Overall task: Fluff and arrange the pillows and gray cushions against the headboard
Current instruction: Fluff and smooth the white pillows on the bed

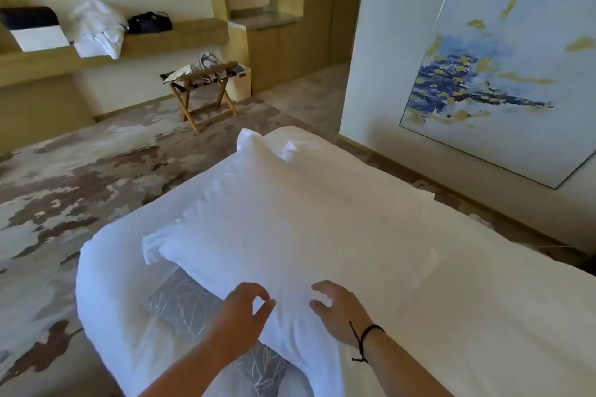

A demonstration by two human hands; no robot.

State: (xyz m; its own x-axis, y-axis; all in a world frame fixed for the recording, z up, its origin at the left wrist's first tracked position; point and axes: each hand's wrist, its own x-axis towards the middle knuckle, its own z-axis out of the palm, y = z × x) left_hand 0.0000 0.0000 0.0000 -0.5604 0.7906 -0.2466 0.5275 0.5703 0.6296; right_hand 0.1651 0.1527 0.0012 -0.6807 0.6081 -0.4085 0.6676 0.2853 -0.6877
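A white pillow lies lengthwise on the bed, partly over a gray cushion with a pale branch pattern. More of that gray fabric shows under my left forearm. My left hand hovers at the pillow's near corner, thumb and forefinger curled toward each other with nothing between them. My right hand, with a dark cord at the wrist, hangs just above the pillow, fingers spread and bent. Another white pillow corner pokes up at the far end. No headboard is in view.
A wooden luggage rack with cloth on it stands on the patterned carpet beyond the bed. A long wall shelf carries a box, white linen and a dark bag. A large painting hangs on the right wall.
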